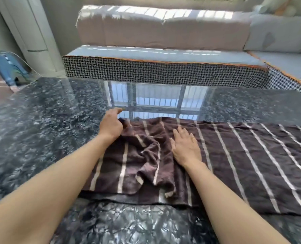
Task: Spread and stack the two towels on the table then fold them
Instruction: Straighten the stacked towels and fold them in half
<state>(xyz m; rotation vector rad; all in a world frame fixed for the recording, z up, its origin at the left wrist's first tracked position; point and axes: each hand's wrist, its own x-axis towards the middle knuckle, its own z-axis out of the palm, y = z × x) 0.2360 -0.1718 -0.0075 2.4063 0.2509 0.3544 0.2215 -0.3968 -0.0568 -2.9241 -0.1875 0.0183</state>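
Two dark brown towels with thin white stripes lie on the black marble table point(40, 120). The lower towel point(262, 164) is spread flat, running off to the right. The upper towel point(137, 161) lies on its left part, rumpled in the middle with a loose fold near the front edge. My left hand point(111, 124) pinches the upper towel's far left corner between thumb and fingers. My right hand point(185, 147) rests flat, palm down with fingers apart, on the towels just right of the rumpled part.
A sofa point(163, 29) with a houndstooth front stands just beyond the table's far edge. A blue object point(7, 67) sits on the floor at the far left. Bare marble shows to the left, beyond and in front of the towels.
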